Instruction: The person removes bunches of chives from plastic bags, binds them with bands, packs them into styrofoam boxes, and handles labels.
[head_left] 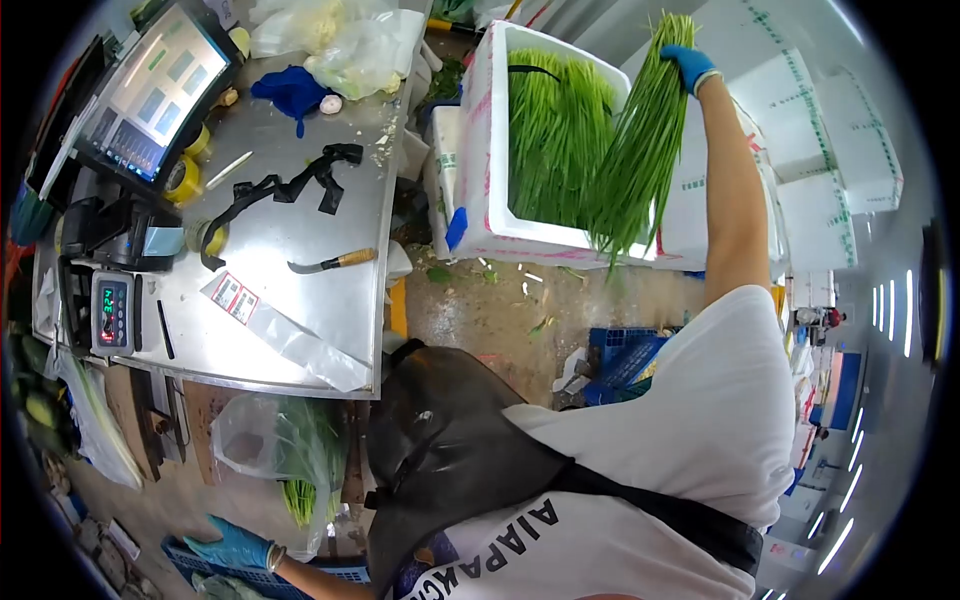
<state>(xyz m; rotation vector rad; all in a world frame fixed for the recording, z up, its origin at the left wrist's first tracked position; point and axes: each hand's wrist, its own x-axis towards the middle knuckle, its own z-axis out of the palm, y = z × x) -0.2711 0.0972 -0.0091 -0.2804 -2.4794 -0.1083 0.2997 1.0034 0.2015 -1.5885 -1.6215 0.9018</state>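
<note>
My right hand [688,68], in a blue glove, is closed around the upper end of a bunch of long green chives [640,150]. The bunch hangs beside the right side of a white foam box [498,130], its lower ends spreading over the rim. More chives [555,140] stand packed inside that box, with a dark band around part of them. At the lower left, my left hand [235,547], also blue-gloved, has its fingers apart and holds nothing. It is above a blue crate [180,555], near a clear plastic bag [270,435] with green stalks inside.
The steel table [300,220] carries a knife [335,262], black straps [285,185], a labelled plastic sleeve [290,335], a scale display [113,312] and a touchscreen [155,90]. White foam boxes [800,130] are stacked at the right. Another blue crate [625,365] sits on the floor.
</note>
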